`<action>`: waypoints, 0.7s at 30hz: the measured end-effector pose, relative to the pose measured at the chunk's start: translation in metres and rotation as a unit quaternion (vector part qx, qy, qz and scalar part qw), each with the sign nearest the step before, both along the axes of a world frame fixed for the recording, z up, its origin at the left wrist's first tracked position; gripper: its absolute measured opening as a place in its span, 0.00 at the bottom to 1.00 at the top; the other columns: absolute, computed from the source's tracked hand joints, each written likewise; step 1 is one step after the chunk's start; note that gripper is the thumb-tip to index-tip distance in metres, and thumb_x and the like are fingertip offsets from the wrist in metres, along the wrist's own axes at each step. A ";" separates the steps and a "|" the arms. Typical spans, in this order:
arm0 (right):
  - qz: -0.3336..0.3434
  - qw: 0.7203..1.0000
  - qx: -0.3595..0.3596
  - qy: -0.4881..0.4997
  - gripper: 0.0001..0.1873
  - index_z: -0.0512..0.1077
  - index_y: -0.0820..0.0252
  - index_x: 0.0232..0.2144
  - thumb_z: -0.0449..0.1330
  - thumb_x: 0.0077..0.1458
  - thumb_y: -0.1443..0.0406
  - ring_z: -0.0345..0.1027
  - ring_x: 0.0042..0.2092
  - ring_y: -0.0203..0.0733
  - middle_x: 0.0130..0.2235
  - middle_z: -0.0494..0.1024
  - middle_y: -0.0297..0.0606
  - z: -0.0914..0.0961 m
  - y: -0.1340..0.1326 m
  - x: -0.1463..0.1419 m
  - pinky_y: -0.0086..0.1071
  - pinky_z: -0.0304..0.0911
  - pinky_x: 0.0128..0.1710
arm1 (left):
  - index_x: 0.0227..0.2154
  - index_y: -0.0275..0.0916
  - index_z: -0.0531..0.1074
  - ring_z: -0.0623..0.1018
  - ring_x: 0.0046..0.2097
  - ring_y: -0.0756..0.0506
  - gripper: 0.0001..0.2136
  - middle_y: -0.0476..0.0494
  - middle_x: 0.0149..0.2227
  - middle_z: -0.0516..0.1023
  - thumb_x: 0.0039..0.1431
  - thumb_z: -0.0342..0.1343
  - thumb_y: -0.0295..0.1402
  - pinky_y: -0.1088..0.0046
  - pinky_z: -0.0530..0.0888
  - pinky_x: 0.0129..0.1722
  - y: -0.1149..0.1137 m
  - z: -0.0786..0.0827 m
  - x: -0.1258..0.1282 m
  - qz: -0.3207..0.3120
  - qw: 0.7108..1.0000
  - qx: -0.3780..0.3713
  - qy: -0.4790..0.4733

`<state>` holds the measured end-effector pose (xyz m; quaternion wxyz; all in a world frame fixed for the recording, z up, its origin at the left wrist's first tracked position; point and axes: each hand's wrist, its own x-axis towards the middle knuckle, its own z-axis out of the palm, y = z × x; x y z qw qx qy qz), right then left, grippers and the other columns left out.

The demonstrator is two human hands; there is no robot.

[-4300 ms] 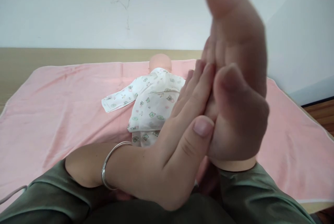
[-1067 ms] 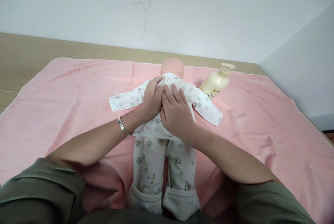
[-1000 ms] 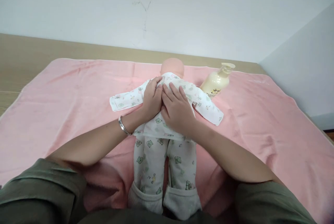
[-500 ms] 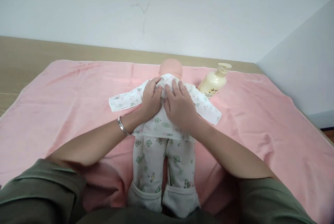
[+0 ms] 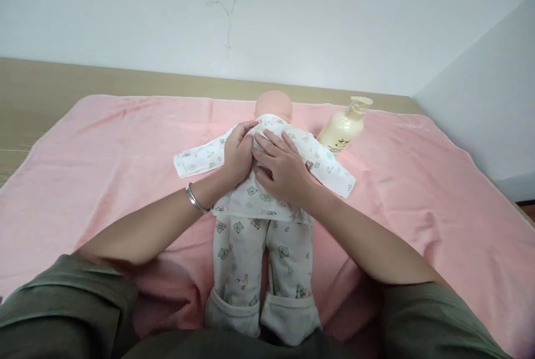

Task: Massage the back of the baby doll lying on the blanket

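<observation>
A baby doll [image 5: 273,105] lies face down, its bald head pointing away from me. It wears a white printed top [image 5: 263,200] and matching trousers [image 5: 242,253] with turned-up cuffs. On the left side of its upper back rests my left hand [image 5: 239,153], fingers curving over the shoulder, a silver bangle on the wrist. My right hand [image 5: 284,169] lies flat across the middle and right of the back, its fingers spread and reaching toward my left hand. Neither hand grips anything that I can see. The doll's face is hidden.
A pink blanket [image 5: 125,153] with a pale edge lies under the doll, over a wooden surface [image 5: 37,86]. Right of the doll's head, a cream pump bottle [image 5: 345,127] leans over at a tilt. A white wall [image 5: 313,24] rises behind.
My right hand has turned and slid slightly left across the doll's back, its fingers now pointing more to the left. My left hand has barely moved. The view has shifted slightly.
</observation>
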<state>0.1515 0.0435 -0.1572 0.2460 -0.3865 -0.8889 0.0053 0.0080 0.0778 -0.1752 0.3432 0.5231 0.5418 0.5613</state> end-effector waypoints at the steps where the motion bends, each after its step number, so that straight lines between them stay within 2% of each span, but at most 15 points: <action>1: -0.001 1.000 0.005 0.004 0.22 0.75 0.56 0.56 0.50 0.64 0.66 0.53 0.73 0.50 0.66 0.70 0.38 -0.001 0.000 0.000 0.54 0.44 0.75 | 0.47 0.40 0.75 0.78 0.56 0.43 0.16 0.44 0.52 0.81 0.58 0.48 0.29 0.60 0.75 0.61 0.000 0.000 0.000 0.000 1.000 0.000 0.002; 4: -0.009 1.000 0.009 0.008 0.21 0.77 0.56 0.53 0.50 0.63 0.66 0.54 0.72 0.49 0.65 0.72 0.38 -0.002 0.000 0.000 0.54 0.45 0.75 | 0.48 0.40 0.75 0.77 0.57 0.43 0.18 0.44 0.53 0.80 0.57 0.48 0.28 0.59 0.74 0.63 -0.001 0.000 0.000 0.001 1.000 0.002 0.010; 10: -0.038 0.999 -0.011 -0.023 0.21 0.75 0.55 0.56 0.53 0.64 0.64 0.51 0.74 0.53 0.70 0.64 0.41 0.004 -0.002 -0.001 0.58 0.45 0.74 | 0.51 0.42 0.75 0.76 0.59 0.43 0.22 0.45 0.57 0.79 0.57 0.45 0.25 0.58 0.72 0.66 -0.002 -0.004 -0.001 -0.001 1.000 0.010 0.029; 14: -0.066 0.997 -0.027 -0.028 0.21 0.73 0.53 0.57 0.54 0.64 0.63 0.49 0.74 0.57 0.72 0.60 0.40 0.008 -0.005 -0.003 0.62 0.44 0.74 | 0.52 0.41 0.74 0.75 0.60 0.43 0.22 0.44 0.57 0.78 0.58 0.45 0.25 0.59 0.72 0.66 -0.002 -0.006 -0.001 0.003 0.998 0.020 0.053; 21: -0.075 0.996 -0.039 -0.013 0.22 0.72 0.51 0.59 0.54 0.64 0.62 0.47 0.75 0.56 0.73 0.57 0.38 0.006 -0.004 -0.003 0.62 0.44 0.74 | 0.50 0.42 0.76 0.76 0.60 0.43 0.19 0.45 0.56 0.79 0.61 0.45 0.28 0.58 0.72 0.66 -0.002 -0.004 0.000 -0.002 0.997 0.036 0.074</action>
